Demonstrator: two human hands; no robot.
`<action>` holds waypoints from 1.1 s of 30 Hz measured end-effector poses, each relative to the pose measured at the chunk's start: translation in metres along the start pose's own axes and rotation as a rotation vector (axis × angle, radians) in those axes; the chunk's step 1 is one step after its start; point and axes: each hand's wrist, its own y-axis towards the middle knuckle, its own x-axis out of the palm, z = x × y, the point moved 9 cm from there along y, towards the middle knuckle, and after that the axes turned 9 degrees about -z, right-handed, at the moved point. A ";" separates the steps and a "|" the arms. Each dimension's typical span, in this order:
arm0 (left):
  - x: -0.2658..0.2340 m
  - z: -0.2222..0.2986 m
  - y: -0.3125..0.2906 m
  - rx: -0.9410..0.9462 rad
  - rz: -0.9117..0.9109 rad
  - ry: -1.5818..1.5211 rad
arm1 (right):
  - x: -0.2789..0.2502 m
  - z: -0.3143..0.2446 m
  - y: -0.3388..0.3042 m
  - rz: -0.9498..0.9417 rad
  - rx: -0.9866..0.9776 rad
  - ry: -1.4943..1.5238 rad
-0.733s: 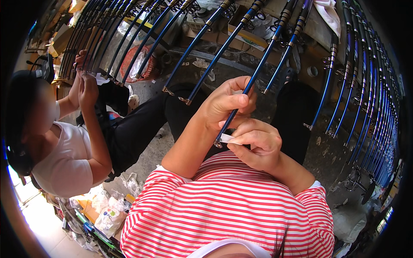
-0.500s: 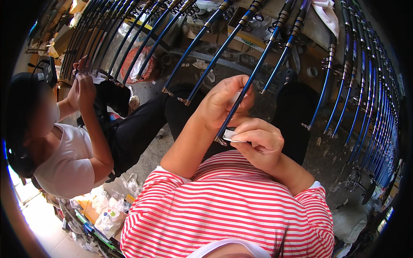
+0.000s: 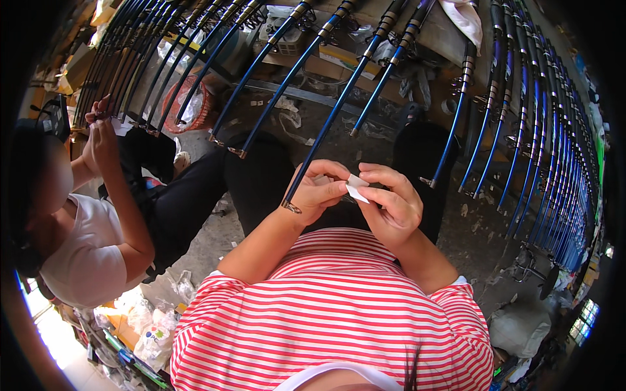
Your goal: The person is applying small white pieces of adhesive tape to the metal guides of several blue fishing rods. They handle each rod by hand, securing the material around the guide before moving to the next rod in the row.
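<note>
Out past the striped shirt [image 3: 332, 287], both hands are busy: left hand [image 3: 318, 194] and right hand [image 3: 396, 201] pinch 1 small white slip [image 3: 357, 189] between them! A blue rod [image 3: 324, 130] slants over the left hand; farther off, a red basket [image 3: 206, 108] sits on the floor [image 3: 479, 228].

**Cluttered room, brightest at lower left**

A dark grey, stained floor [image 3: 479, 260] with pale scraps spreads through the middle and right of the frame. Pale, smooth floor tiles [image 3: 85, 370] lie at lower left beside glaring white light. A worn, brownish flat-topped table [image 3: 437, 49] stands at upper centre-right; a grey metal bar [image 3: 310, 96] crosses upper centre. A bright, gridded window [image 3: 584, 321] shows at lower right.
</note>
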 end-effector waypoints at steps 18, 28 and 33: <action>0.030 0.020 0.000 0.340 -0.078 0.295 | -0.012 0.001 -0.008 0.084 0.054 0.058; -0.016 0.026 0.010 0.133 0.097 0.064 | -0.010 0.006 -0.005 0.056 0.229 0.254; 0.013 0.052 0.026 0.053 -0.160 -0.359 | 0.016 0.000 0.012 -0.033 0.210 0.496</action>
